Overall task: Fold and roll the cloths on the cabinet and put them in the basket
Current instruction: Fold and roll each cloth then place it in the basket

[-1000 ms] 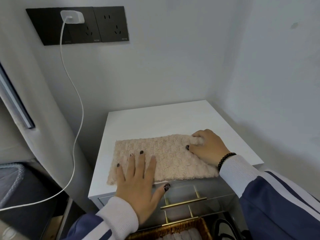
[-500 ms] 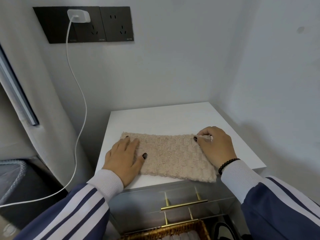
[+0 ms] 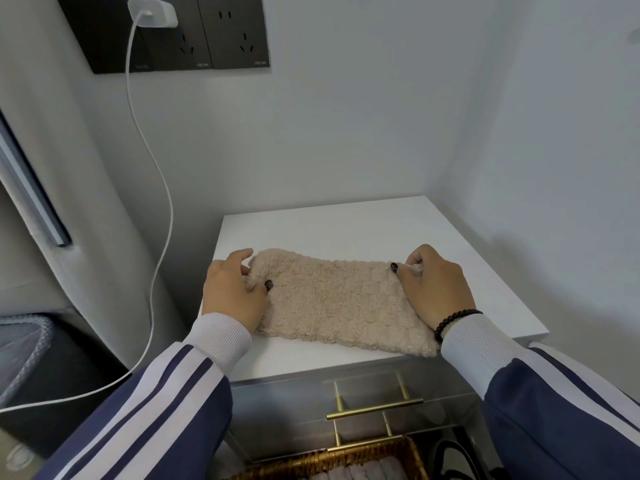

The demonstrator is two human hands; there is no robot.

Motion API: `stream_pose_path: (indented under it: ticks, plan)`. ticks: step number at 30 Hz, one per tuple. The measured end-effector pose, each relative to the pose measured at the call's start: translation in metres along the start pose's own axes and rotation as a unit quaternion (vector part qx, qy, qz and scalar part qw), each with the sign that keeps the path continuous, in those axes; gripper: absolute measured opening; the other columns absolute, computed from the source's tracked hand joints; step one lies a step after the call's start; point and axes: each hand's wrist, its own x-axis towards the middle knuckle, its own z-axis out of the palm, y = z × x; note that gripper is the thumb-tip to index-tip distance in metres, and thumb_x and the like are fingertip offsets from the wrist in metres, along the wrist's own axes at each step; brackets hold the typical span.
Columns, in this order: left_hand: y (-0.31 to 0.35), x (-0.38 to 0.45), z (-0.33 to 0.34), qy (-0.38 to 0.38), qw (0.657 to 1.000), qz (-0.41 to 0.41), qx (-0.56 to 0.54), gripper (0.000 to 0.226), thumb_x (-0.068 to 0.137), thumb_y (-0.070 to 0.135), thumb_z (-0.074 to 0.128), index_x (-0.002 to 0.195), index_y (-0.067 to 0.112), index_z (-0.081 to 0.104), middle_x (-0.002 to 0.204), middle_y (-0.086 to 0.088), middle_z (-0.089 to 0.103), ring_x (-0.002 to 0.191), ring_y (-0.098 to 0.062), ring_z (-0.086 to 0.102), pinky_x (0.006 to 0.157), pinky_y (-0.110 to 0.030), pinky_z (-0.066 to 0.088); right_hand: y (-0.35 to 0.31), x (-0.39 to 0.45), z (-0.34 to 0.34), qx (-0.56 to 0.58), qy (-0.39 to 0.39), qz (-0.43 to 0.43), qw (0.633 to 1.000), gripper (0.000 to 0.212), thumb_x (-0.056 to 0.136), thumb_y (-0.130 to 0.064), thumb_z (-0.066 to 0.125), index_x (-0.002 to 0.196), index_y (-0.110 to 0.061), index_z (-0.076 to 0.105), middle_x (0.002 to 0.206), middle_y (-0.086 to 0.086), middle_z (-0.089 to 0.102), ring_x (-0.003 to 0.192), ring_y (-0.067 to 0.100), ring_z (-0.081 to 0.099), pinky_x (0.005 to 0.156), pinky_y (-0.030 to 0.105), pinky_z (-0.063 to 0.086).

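Observation:
A beige fluffy cloth (image 3: 332, 299), folded into a long strip, lies across the front of the white cabinet top (image 3: 346, 230). My left hand (image 3: 232, 292) pinches its left end, thumb on top and fingers curled at the far edge. My right hand (image 3: 436, 289) pinches the far right corner. A wicker basket (image 3: 408, 452) sits below the cabinet front at the bottom of the view, with rolled pale cloths inside it.
The cabinet stands in a corner, with walls behind and on the right. Its drawers have brass handles (image 3: 374, 408). A white charger cable (image 3: 152, 188) hangs from a black wall socket (image 3: 166, 32) down the left. A dark bin (image 3: 38, 358) stands at the lower left.
My left hand moved from pressing flat on the cloth's front to its left end, where it now pinches it. The cloth shifted slightly away from the front edge. My right hand kept its hold.

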Motion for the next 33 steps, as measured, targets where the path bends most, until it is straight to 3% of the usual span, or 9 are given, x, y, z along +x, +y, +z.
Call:
stream_pose_path:
  ticks: [4, 9, 11, 15, 18, 21, 25, 29, 33]
  plan:
    - [0.001, 0.001, 0.005, 0.033, 0.997, 0.023, 0.07, 0.057, 0.085, 0.006, 0.062, 0.137, 0.021, 0.046, 0.126, -0.01, 0.043, 0.106, -0.027, 0.048, 0.092, -0.036, 0.04, 0.002, 0.005, 0.001, -0.042, -0.014, 0.022, 0.999, 0.024, 0.094, -0.04, 0.051, 0.089, -0.016, 0.05, 0.078, -0.002, 0.057, 0.075, 0.02, 0.056, 0.064, 0.029, 0.044]
    - [0.025, -0.028, 0.017, 0.054, 0.972, 0.172, 0.151, 0.05, 0.083, 0.02, 0.061, 0.132, 0.015, 0.051, 0.131, -0.01, 0.044, 0.116, -0.032, 0.042, 0.092, -0.043, 0.034, -0.003, 0.009, 0.0, -0.077, -0.041, 0.05, 0.995, 0.023, 0.095, -0.038, 0.049, 0.095, -0.015, 0.052, 0.088, 0.0, 0.056, 0.081, 0.02, 0.055, 0.068, 0.03, 0.044]
    - [0.037, -0.051, 0.025, -0.017, 0.967, 0.191, 0.165, 0.054, 0.089, 0.037, 0.051, 0.139, 0.019, 0.04, 0.142, -0.008, 0.035, 0.128, -0.03, 0.036, 0.101, -0.045, 0.033, -0.002, 0.01, 0.002, -0.063, -0.032, 0.027, 0.997, 0.017, 0.094, -0.031, 0.05, 0.1, -0.015, 0.053, 0.098, 0.0, 0.055, 0.093, 0.02, 0.053, 0.074, 0.033, 0.044]
    - [0.034, -0.077, 0.038, -0.201, 0.919, 0.188, 0.282, 0.085, 0.079, 0.08, 0.007, 0.149, 0.034, -0.005, 0.159, -0.002, -0.007, 0.146, -0.029, -0.007, 0.116, -0.053, -0.001, -0.009, 0.008, -0.004, -0.026, -0.099, 0.026, 0.994, 0.037, 0.094, -0.038, 0.051, 0.125, -0.017, 0.05, 0.122, 0.002, 0.055, 0.113, 0.023, 0.051, 0.095, 0.038, 0.043]
    - [0.024, -0.067, 0.034, -0.238, 0.861, 0.25, 0.373, 0.102, 0.06, 0.089, -0.003, 0.145, 0.037, -0.023, 0.157, -0.002, -0.022, 0.144, -0.031, -0.021, 0.112, -0.061, -0.011, -0.017, 0.007, -0.017, 0.075, -0.168, 0.098, 0.978, 0.041, 0.087, -0.046, 0.06, 0.093, -0.006, 0.062, 0.091, 0.009, 0.065, 0.082, 0.025, 0.061, 0.072, 0.034, 0.049]
    - [0.011, -0.054, 0.028, -0.227, 0.857, 0.302, 0.351, 0.1, 0.064, 0.089, 0.007, 0.149, 0.038, -0.011, 0.159, 0.0, -0.011, 0.146, -0.03, -0.011, 0.112, -0.062, -0.007, -0.018, 0.0, -0.034, 0.107, -0.203, 0.115, 0.966, 0.031, 0.08, -0.03, 0.07, 0.069, -0.011, 0.048, 0.065, 0.004, 0.044, 0.058, 0.015, 0.044, 0.054, 0.025, 0.033]
    - [0.003, -0.067, 0.031, -0.123, 0.839, 0.449, 0.281, 0.078, 0.084, 0.063, 0.042, 0.144, 0.016, 0.034, 0.151, -0.011, 0.035, 0.138, -0.035, 0.034, 0.1, -0.067, 0.034, -0.019, -0.012, -0.052, 0.14, -0.213, 0.144, 0.956, 0.023, 0.08, -0.021, 0.072, 0.091, -0.004, 0.06, 0.079, 0.003, 0.054, 0.07, 0.015, 0.053, 0.064, 0.028, 0.046]
    - [0.012, -0.098, 0.039, -0.062, 0.838, 0.515, 0.169, 0.082, 0.077, 0.038, 0.065, 0.145, 0.012, 0.028, 0.147, -0.01, 0.042, 0.134, -0.029, 0.042, 0.103, -0.06, 0.036, -0.032, -0.035, -0.06, 0.232, -0.251, 0.192, 0.92, 0.03, 0.085, -0.009, 0.066, 0.111, -0.006, 0.053, 0.081, 0.009, 0.057, 0.044, 0.011, 0.055, 0.043, 0.022, 0.045]
    - [0.014, -0.107, 0.039, -0.07, 0.857, 0.501, 0.101, 0.07, 0.074, 0.035, 0.072, 0.135, 0.02, 0.041, 0.131, 0.001, 0.058, 0.117, -0.015, 0.057, 0.099, -0.052, 0.045, -0.039, -0.052, -0.071, 0.25, -0.307, 0.162, 0.904, 0.056, 0.088, -0.006, 0.057, 0.134, -0.033, 0.042, 0.113, 0.004, 0.052, 0.053, 0.016, 0.066, 0.051, 0.029, 0.055]
